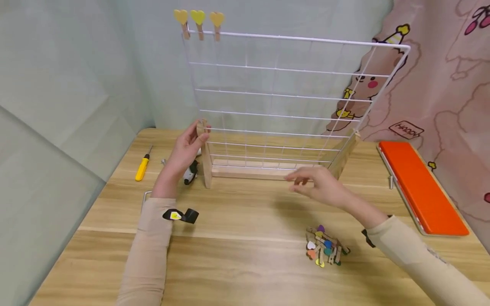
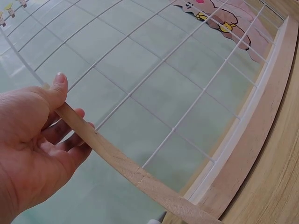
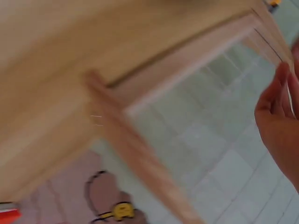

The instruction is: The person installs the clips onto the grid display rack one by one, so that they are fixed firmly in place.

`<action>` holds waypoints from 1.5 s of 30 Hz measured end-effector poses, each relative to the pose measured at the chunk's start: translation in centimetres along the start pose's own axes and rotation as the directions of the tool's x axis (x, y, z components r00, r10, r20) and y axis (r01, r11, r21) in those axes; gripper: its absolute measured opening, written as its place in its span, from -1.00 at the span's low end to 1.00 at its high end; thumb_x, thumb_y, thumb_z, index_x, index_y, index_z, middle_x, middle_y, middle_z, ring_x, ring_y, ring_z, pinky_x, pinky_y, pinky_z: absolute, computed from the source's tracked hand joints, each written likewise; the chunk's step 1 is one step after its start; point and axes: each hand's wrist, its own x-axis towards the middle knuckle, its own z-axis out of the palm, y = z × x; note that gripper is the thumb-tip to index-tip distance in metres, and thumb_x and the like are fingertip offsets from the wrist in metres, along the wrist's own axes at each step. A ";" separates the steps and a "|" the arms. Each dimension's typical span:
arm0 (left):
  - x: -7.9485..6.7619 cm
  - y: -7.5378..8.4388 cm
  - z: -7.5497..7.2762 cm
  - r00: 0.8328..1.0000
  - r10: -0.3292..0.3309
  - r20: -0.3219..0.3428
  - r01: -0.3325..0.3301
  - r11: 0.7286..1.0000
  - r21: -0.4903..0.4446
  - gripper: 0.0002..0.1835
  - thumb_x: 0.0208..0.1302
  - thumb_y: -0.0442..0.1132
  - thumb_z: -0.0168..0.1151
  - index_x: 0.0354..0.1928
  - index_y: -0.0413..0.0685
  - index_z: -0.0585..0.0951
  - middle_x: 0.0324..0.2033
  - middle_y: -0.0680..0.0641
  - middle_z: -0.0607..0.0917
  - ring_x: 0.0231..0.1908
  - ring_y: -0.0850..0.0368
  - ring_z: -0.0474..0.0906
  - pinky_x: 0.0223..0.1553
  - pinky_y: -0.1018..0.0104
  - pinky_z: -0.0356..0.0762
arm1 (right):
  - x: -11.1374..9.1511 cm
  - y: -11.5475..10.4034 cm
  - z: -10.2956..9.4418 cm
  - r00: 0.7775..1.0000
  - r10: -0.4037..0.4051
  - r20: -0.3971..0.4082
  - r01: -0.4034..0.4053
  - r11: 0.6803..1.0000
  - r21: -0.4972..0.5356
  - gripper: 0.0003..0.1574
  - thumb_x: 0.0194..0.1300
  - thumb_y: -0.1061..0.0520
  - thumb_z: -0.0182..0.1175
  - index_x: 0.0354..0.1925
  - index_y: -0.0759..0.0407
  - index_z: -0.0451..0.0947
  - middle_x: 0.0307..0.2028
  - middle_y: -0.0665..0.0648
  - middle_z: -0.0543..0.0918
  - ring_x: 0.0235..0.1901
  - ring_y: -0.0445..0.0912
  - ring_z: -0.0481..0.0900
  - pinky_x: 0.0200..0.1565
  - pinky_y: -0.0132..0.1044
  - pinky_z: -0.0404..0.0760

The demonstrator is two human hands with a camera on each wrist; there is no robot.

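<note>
A white wire grid panel (image 1: 275,68) stands in a wooden frame (image 1: 264,170) on the table. My left hand (image 1: 187,148) grips the top of the frame's left wooden post (image 1: 206,165); in the left wrist view, the thumb and fingers (image 2: 74,140) wrap around that post. My right hand (image 1: 317,185) is in the air before the frame's lower right part, fingers loosely bent, with nothing visible in them. Three heart clothespins (image 1: 198,23) are clipped at the grid's top left. Below the right hand lies a pile of small heart clothespins (image 1: 327,246) in several colours.
A yellow screwdriver (image 1: 142,167) lies at the left. Behind my left wrist is a black and white tool (image 1: 190,172), partly hidden. An orange case (image 1: 423,187) lies along the right side, with a bolt (image 1: 391,182) beside it. A curtain (image 1: 95,63) hangs behind the table.
</note>
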 end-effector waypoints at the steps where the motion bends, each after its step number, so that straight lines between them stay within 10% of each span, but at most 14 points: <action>1: 0.0 0.0 0.0 1.000 -0.002 -0.001 0.002 1.000 0.000 -0.40 0.19 -0.01 0.00 0.28 0.21 0.11 0.20 -0.07 0.28 0.20 0.21 0.16 0.20 0.23 0.12 | -1.2 0.6 0.5 0.998 0.017 0.055 -0.017 1.000 0.001 -0.67 0.08 0.13 0.21 -0.13 0.13 0.54 -0.30 -0.01 0.63 -0.39 -0.29 0.52 -0.34 -0.39 0.54; 7: -0.1 0.1 -0.1 1.000 -0.007 -0.011 0.007 1.000 -0.003 -0.40 0.19 -0.02 0.01 0.27 0.25 0.11 0.18 -0.04 0.30 0.20 0.19 0.17 0.19 0.25 0.13 | -6.9 2.9 1.6 0.956 0.130 0.261 -0.136 0.991 0.006 -0.67 0.11 0.11 0.18 -0.13 0.19 0.53 -0.29 0.02 0.61 -0.32 -0.23 0.53 -0.32 -0.42 0.54; 15: -0.1 -0.1 -0.1 1.000 -0.004 -0.011 0.004 1.000 -0.010 -0.41 0.20 -0.04 0.01 0.27 0.25 0.12 0.17 -0.05 0.32 0.18 0.18 0.19 0.19 0.24 0.14 | -11.2 3.9 1.7 0.951 0.155 0.268 -0.173 0.984 0.043 -0.69 0.11 0.16 0.17 -0.11 0.18 0.52 -0.24 0.02 0.61 -0.28 -0.20 0.55 -0.30 -0.37 0.56; 31: -0.4 -0.1 -0.4 1.000 -0.024 -0.015 0.024 1.000 -0.005 -0.39 0.20 -0.02 -0.02 0.29 0.26 0.07 0.19 -0.04 0.29 0.20 0.18 0.16 0.19 0.24 0.14 | -11.6 4.2 2.6 0.934 0.149 0.325 -0.176 0.983 0.054 -0.52 0.14 0.23 0.13 0.07 0.06 0.38 -0.36 -0.08 0.48 -0.44 -0.31 0.40 -0.46 -0.46 0.48; 45: -0.2 0.0 -0.2 0.999 -0.034 -0.011 0.034 0.999 0.009 -0.39 0.19 0.01 -0.01 0.28 0.31 0.07 0.21 -0.01 0.26 0.21 0.20 0.16 0.18 0.27 0.14 | -11.6 4.2 3.1 0.934 0.199 0.296 -0.245 0.961 0.130 -0.84 0.19 0.12 0.09 -0.21 0.03 0.40 -0.42 -0.07 0.51 -0.47 -0.27 0.45 -0.46 -0.43 0.51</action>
